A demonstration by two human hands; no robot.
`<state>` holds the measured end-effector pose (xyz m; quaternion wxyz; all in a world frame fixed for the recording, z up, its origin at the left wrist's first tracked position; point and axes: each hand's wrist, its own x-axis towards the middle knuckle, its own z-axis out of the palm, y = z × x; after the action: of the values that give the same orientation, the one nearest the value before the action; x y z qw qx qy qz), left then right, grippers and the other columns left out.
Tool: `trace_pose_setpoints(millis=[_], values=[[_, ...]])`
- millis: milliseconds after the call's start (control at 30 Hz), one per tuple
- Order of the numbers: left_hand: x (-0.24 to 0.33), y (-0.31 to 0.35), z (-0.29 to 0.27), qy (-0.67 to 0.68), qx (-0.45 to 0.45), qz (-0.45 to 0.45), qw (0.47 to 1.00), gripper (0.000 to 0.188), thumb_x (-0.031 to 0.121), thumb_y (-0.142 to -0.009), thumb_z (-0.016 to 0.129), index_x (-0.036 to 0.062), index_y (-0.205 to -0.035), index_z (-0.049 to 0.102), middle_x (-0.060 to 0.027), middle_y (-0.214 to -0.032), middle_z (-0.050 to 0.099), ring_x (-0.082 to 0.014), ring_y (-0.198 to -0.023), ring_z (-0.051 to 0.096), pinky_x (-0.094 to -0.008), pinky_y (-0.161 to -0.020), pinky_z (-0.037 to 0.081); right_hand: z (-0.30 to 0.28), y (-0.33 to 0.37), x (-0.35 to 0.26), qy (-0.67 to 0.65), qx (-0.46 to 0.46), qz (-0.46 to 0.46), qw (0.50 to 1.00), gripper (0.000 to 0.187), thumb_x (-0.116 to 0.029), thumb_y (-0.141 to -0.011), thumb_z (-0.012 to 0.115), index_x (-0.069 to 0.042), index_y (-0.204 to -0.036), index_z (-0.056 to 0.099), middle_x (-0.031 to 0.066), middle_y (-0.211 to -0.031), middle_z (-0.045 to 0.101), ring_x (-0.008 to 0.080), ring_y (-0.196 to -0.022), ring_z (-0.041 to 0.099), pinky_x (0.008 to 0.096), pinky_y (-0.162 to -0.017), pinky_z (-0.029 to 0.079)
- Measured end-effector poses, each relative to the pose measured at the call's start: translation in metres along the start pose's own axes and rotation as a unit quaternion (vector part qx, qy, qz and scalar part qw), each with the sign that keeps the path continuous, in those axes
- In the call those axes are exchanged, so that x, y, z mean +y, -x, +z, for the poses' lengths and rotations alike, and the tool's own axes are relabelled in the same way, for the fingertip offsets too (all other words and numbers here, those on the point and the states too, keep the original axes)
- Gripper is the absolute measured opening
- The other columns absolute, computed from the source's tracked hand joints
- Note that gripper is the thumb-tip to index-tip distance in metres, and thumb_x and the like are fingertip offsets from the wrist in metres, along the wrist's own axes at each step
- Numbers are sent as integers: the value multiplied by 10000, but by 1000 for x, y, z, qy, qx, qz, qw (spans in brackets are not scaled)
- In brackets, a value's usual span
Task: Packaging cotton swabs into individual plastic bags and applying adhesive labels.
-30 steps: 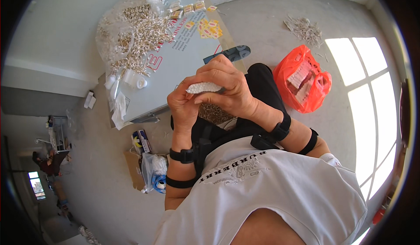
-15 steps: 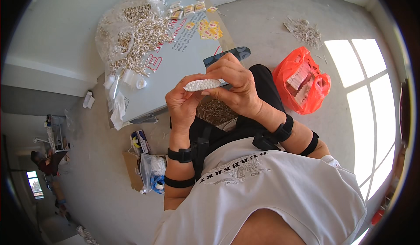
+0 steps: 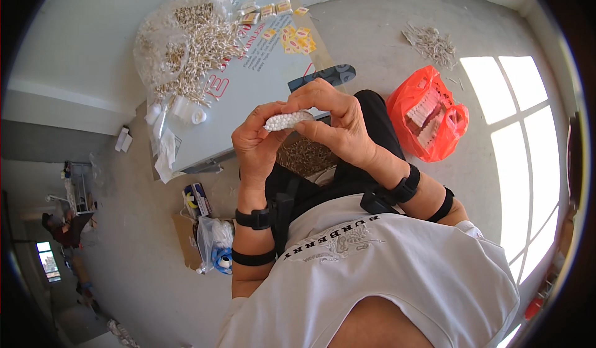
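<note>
A: The left hand [image 3: 256, 138] and the right hand [image 3: 344, 127], how were they set?

B: Both were closed on one bundle [image 3: 284, 122] of white-tipped swabs. The left pinched one end between thumb and fingers; the right gripped the other end much the same way.

A: Where was the bundle, exactly?

B: In the air over the lap, beside the table [image 3: 264, 86], with its tips facing up toward the head. They were packed tight into a flattened oval.

A: Was it finished?

B: Not by my reading. The swabs were already gathered, but the end toward us looked open. There may have been clear film at the right; I could not tell how far round it went.

A: What else looked done?

B: A few small packs [image 3: 267, 11] at the table's far edge, made up by the look of them. The red bag [image 3: 456, 124] on the floor held pale pink rows; whether those were finished, I couldn't say.

A: And left?

B: Plenty, I'd judge. A big heap [image 3: 202, 44] of loose swabs spilled from a clear bag [image 3: 152, 28] on the table, and a brownish mass [image 3: 305, 155], probably more swabs, showed below the hands. Yellow cards [image 3: 299, 40] lay loose near the packs, apparently unused.
</note>
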<state>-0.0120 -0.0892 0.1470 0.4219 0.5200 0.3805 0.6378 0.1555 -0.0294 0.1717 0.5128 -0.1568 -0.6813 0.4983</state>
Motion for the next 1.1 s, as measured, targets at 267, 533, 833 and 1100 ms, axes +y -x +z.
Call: trace_pose_setpoints(millis=[267, 533, 833, 1100], values=[[9, -9, 2, -179, 18, 74, 981, 343, -93, -751, 701, -8, -1081, 661, -37, -1058, 662, -116, -955, 606, -261, -857, 492, 1, 3, -1, -54, -5, 126, 991, 196, -36, -749, 639, -30, -939, 687, 15, -977, 631, 105, -941, 542, 254, -850, 380], [8, -13, -4, -127, 8, 28, 992, 281, -98, -785, 678, -26, -1055, 647, -67, -1042, 654, -134, -964, 609, -274, -869, 495, 1, 6, 8, -75, -18, 81, 994, 328, -13, -728, 713, -29, -1049, 652, 22, -1063, 607, 82, -904, 502, 238, -793, 384], [9, -24, -19, -11, -36, -37, 999, 285, 13, -818, 702, -38, -1091, 642, -85, -1047, 658, -166, -994, 615, -300, -901, 486, 10, 9, 18, -56, 20, 51, 997, 399, -31, -688, 785, -74, -1068, 673, 21, -982, 601, 116, -845, 520, 253, -717, 426], [-7, -25, -15, 84, -13, -33, 996, 346, 146, -839, 729, -28, -1123, 636, -109, -1077, 660, -177, -988, 621, -320, -908, 474, 11, 10, 21, -27, 17, 34, 999, 412, -34, -728, 789, -33, -1118, 655, 43, -1064, 608, 91, -791, 526, 234, -705, 446]])
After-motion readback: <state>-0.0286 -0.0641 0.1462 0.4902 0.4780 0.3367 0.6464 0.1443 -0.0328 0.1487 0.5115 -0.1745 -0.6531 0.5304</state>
